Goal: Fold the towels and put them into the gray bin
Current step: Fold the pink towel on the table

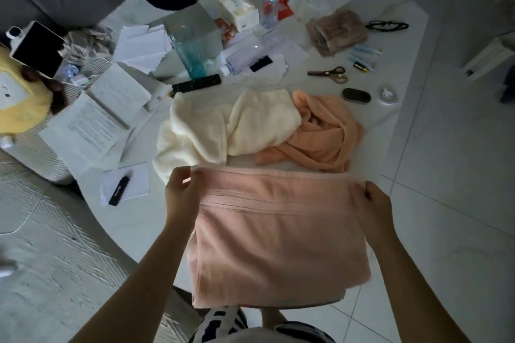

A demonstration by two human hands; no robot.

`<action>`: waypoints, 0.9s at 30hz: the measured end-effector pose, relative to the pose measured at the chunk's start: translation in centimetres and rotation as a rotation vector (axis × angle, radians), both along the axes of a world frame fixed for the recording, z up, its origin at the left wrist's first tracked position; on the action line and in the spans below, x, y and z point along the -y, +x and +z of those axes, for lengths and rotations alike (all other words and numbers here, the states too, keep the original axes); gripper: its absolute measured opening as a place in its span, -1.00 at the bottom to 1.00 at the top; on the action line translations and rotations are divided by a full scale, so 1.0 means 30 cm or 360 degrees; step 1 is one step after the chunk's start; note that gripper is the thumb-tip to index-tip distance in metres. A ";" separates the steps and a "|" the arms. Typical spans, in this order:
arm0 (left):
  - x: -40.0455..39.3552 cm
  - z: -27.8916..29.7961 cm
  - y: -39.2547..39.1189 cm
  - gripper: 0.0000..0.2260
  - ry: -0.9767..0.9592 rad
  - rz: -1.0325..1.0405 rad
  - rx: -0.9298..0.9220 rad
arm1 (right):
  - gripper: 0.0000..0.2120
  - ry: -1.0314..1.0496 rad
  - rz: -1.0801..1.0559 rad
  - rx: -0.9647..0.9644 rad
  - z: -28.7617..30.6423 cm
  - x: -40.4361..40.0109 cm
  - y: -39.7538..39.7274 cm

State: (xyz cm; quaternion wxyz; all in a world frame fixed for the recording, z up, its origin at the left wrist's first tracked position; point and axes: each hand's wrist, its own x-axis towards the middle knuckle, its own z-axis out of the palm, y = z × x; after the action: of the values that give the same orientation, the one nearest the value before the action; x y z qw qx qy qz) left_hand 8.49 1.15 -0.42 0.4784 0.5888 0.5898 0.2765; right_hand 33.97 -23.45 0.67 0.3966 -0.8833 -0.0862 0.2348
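Left hand (182, 189) and right hand (374, 200) each pinch a far corner of the pink towel (278, 234) — its near edge overhangs the table (133, 220), so slack could drag it off.

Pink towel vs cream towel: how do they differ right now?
The pale pink terry towel is spread flat, pinched at its far corners by the left hand and right hand; the cream terry towel lies crumpled and untouched, farther back. Both are on the white table.

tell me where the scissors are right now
In the head view the scissors lie on the white table toward its far right, beyond the orange towel and just left of a small battery.
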 end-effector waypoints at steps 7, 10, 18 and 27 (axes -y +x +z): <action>-0.008 -0.118 -0.005 -0.57 -0.0526 -0.0308 -0.0627 | -0.53 -0.0690 0.0153 -0.0201 -0.072 -0.057 -0.022; -0.008 -0.119 0.007 -0.61 -0.0439 -0.0222 -0.0553 | -0.63 -0.0568 0.0116 -0.0118 -0.091 -0.021 -0.045; -0.022 -0.062 0.095 -0.83 -0.0639 -0.0448 -0.0216 | -0.52 -0.0387 -0.0153 -0.0348 -0.095 -0.008 -0.041; -0.025 0.069 0.056 -0.74 -0.0331 -0.0427 0.0332 | -0.82 -0.0105 0.0118 -0.0201 -0.083 -0.019 0.021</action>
State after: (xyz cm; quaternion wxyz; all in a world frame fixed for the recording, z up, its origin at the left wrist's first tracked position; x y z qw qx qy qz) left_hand 10.16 1.90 1.65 0.6278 0.5776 0.4788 0.2073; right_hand 34.60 -22.87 -1.84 0.3630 -0.8754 -0.0860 0.3073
